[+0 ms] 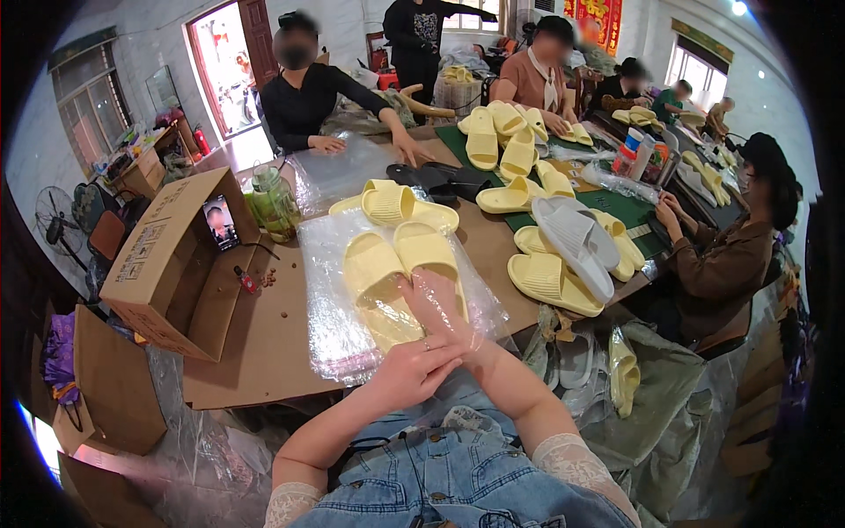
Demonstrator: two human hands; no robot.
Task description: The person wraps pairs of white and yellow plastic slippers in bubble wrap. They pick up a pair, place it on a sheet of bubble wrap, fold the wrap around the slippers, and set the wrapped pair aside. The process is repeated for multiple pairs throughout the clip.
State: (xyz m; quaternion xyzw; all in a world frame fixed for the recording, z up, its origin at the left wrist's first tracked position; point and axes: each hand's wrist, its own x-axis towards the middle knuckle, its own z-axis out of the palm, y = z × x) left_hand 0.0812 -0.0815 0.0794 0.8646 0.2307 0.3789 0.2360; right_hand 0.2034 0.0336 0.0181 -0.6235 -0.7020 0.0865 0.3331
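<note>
A pair of pale yellow slippers (373,264) lies side by side in a clear plastic bag (330,330), on top of a stack of similar bags. My right hand (433,304) reaches inside the bag with its fingers at the slippers, partly under a strap; the fingertips are hidden. My left hand (414,370) is closed at the bag's mouth, its fingers pressed together on the film beside my right wrist. Just beyond the bag, another pair of yellow slippers (387,202) rests on the table.
A cardboard box (167,255) with a phone (220,222) stands at left, near a green jar (273,202). Loose yellow and grey slippers (572,246) are heaped at right. Black slippers (440,180) lie farther back. Several co-workers sit or stand around the table.
</note>
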